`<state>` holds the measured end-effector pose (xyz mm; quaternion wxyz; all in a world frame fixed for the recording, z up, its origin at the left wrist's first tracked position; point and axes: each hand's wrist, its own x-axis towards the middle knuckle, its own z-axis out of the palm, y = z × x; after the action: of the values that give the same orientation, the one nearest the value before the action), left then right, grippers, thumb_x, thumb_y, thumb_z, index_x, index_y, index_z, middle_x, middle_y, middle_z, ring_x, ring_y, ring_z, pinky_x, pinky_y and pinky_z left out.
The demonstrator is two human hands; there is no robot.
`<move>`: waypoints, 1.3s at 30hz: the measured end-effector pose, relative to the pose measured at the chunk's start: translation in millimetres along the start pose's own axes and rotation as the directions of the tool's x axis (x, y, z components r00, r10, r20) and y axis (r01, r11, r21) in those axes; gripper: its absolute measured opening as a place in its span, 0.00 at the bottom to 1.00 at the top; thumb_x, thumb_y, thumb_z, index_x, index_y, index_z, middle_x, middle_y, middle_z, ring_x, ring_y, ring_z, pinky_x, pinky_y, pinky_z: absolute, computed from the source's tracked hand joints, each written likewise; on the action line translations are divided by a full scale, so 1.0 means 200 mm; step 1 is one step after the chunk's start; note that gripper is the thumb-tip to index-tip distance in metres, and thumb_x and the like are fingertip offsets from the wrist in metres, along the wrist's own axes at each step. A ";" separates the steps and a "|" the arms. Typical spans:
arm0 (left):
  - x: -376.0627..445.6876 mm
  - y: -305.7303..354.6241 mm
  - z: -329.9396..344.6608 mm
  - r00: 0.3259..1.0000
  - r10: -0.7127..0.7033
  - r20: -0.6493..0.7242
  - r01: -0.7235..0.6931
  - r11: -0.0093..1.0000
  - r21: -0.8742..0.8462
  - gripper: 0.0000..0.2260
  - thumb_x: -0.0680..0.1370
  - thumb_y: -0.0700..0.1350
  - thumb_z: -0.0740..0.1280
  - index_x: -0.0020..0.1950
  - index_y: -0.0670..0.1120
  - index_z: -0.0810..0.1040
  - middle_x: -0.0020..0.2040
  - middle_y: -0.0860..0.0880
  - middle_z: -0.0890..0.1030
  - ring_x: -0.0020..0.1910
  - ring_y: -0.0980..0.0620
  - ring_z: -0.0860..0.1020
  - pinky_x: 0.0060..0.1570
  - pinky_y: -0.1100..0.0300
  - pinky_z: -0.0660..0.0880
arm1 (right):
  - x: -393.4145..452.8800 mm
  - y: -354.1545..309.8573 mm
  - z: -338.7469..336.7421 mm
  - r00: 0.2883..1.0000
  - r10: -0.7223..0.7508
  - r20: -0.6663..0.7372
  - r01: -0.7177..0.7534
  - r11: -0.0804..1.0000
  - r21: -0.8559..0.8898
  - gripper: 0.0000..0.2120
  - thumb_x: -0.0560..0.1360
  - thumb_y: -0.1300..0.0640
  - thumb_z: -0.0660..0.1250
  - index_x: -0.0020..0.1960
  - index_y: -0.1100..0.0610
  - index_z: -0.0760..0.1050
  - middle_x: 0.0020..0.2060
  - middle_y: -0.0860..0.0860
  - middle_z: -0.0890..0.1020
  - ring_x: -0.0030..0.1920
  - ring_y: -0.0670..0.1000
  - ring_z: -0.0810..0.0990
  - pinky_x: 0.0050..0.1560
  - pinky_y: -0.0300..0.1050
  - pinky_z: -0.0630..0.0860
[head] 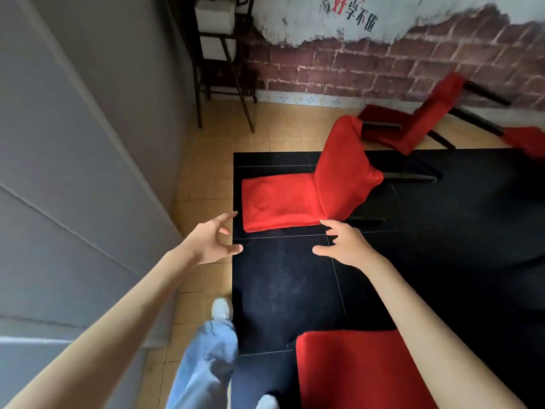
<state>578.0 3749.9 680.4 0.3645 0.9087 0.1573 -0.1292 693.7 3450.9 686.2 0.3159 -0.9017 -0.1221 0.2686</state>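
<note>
Beside the grey wall (73, 143), the left hand (211, 242) hovers with fingers spread and loosely bent, holding nothing, just left of the red-covered chair (283, 202), which lies tipped on its side on the black mat (280, 284). The right hand (346, 246), likewise spread and empty, is at the chair's near corner; I cannot tell whether it touches. Another red chair (410, 128) lies beyond.

Your clearance: black mat (283, 284) bare up to toppled red chair (283, 202); another red seat (348, 370) crowds its near edge.
</note>
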 end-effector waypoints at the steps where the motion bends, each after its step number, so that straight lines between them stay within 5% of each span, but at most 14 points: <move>1: 0.10 -0.01 -0.04 1.000 0.002 0.007 -0.002 1.000 0.002 0.38 0.71 0.54 0.75 0.76 0.59 0.58 0.59 0.52 0.78 0.60 0.49 0.75 0.55 0.64 0.66 | 0.09 -0.02 -0.01 1.000 0.006 -0.007 -0.006 1.000 -0.005 0.40 0.66 0.49 0.77 0.74 0.47 0.64 0.65 0.55 0.75 0.61 0.51 0.75 0.55 0.41 0.71; 6: 0.65 -0.03 -0.22 0.997 0.030 0.066 -0.031 1.000 0.004 0.40 0.70 0.55 0.75 0.77 0.59 0.57 0.62 0.52 0.78 0.63 0.49 0.74 0.60 0.59 0.68 | 0.49 -0.15 -0.07 0.998 0.056 -0.020 -0.057 0.998 -0.009 0.40 0.67 0.50 0.77 0.74 0.49 0.64 0.66 0.55 0.74 0.63 0.52 0.74 0.56 0.41 0.71; 14: 1.36 0.10 -0.34 0.980 0.092 0.176 -0.091 0.996 -0.010 0.40 0.69 0.52 0.76 0.76 0.57 0.59 0.62 0.49 0.77 0.54 0.54 0.74 0.54 0.59 0.71 | 0.94 -0.23 -0.17 0.986 0.150 -0.066 -0.147 0.987 0.061 0.40 0.68 0.51 0.77 0.75 0.53 0.63 0.66 0.55 0.74 0.63 0.51 0.74 0.62 0.43 0.70; 19: 1.67 0.19 -0.31 0.969 0.063 0.240 -0.066 0.998 0.004 0.41 0.70 0.53 0.76 0.77 0.56 0.58 0.64 0.49 0.76 0.62 0.47 0.74 0.62 0.54 0.71 | 1.21 -0.14 -0.29 0.978 0.206 -0.024 -0.205 0.978 0.043 0.42 0.68 0.49 0.77 0.76 0.50 0.61 0.65 0.54 0.74 0.62 0.50 0.74 0.57 0.39 0.69; 22: 1.84 0.24 -0.28 0.968 0.030 0.249 -0.032 0.999 0.004 0.40 0.71 0.53 0.75 0.77 0.56 0.57 0.65 0.49 0.76 0.63 0.48 0.73 0.62 0.55 0.70 | 1.41 -0.09 -0.39 0.981 0.195 -0.004 -0.195 0.981 0.023 0.42 0.68 0.50 0.77 0.76 0.51 0.61 0.64 0.55 0.75 0.62 0.52 0.74 0.63 0.43 0.70; 30: 2.32 0.28 -0.06 0.968 -0.112 0.223 0.117 0.993 -0.005 0.40 0.71 0.53 0.75 0.77 0.55 0.58 0.64 0.48 0.76 0.64 0.46 0.73 0.63 0.54 0.70 | 1.99 0.14 -0.55 0.979 0.182 0.097 -0.180 0.983 -0.026 0.41 0.68 0.51 0.77 0.75 0.53 0.62 0.66 0.57 0.75 0.64 0.55 0.74 0.66 0.51 0.69; 35: 2.56 0.17 0.16 0.967 -0.159 0.200 0.167 0.986 -0.025 0.44 0.68 0.55 0.76 0.77 0.60 0.53 0.63 0.49 0.77 0.53 0.53 0.74 0.51 0.60 0.70 | 2.24 0.33 -0.42 0.959 0.210 0.192 -0.214 0.977 0.000 0.41 0.69 0.50 0.77 0.76 0.53 0.61 0.68 0.56 0.73 0.63 0.53 0.75 0.65 0.48 0.71; 39: 2.73 -0.05 0.41 0.967 -0.167 0.191 0.173 0.985 -0.015 0.44 0.68 0.53 0.76 0.77 0.59 0.54 0.63 0.47 0.77 0.57 0.48 0.77 0.53 0.60 0.70 | 2.48 0.51 -0.19 0.946 0.262 0.189 -0.272 0.962 0.029 0.39 0.70 0.49 0.75 0.76 0.53 0.61 0.67 0.56 0.74 0.63 0.52 0.75 0.62 0.44 0.68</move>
<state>1064.7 3804.2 425.4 0.3796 0.8696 0.2013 -0.2433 1129.5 3545.6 444.1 0.2885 -0.8725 -0.0200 0.3938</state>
